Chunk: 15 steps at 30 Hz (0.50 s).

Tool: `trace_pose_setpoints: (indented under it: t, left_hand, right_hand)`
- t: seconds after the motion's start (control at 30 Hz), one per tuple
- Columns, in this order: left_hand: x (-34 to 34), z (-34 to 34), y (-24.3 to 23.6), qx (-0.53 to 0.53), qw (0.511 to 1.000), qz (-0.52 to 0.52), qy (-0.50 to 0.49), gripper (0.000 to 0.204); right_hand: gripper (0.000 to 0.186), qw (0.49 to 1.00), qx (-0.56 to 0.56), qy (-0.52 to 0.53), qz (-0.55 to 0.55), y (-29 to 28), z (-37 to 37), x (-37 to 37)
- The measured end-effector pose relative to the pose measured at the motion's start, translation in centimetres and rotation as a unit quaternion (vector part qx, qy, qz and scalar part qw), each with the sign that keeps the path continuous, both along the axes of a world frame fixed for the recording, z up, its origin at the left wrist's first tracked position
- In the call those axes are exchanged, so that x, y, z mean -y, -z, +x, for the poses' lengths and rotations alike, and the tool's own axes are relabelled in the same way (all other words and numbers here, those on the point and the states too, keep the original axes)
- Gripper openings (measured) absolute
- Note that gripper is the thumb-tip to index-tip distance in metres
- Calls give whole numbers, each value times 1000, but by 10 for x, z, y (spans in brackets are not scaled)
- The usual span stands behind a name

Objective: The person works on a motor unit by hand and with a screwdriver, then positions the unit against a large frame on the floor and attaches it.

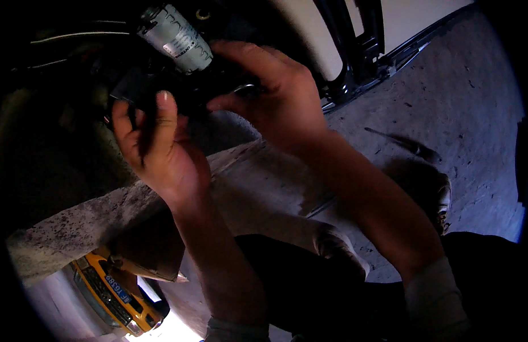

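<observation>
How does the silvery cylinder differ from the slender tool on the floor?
The cylinder is thick and pale; the tool is thin, with a dark handle. The cylinder sits beside the right hand; the tool lies on the floor, apart from it. Both slant down rightward in view.

The grey concrete floor (475, 114) is flecked with dark specks; on it a slender, dark-handled tool (419, 150) is seen lying, and two shoes (341, 251) are planted.
</observation>
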<state>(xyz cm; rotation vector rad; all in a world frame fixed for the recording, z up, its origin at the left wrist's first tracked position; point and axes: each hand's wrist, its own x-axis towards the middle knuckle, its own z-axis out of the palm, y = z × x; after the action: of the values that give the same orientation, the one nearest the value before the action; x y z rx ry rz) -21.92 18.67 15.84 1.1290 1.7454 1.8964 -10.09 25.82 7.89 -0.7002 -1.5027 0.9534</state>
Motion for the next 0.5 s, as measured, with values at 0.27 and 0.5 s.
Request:
trace_pose_setpoints:
  t: [0.27, 0.5]
  left_hand:
    - [-1, 4, -4, 32, 999, 1, 22, 34]
    - [-1, 4, -7, 51, 998, 1, 38, 35]
  right_hand:
    - [63, 998, -53, -21, 6, 10, -5, -1]
    - [61, 999, -17, -15, 26, 8, -6, -7]
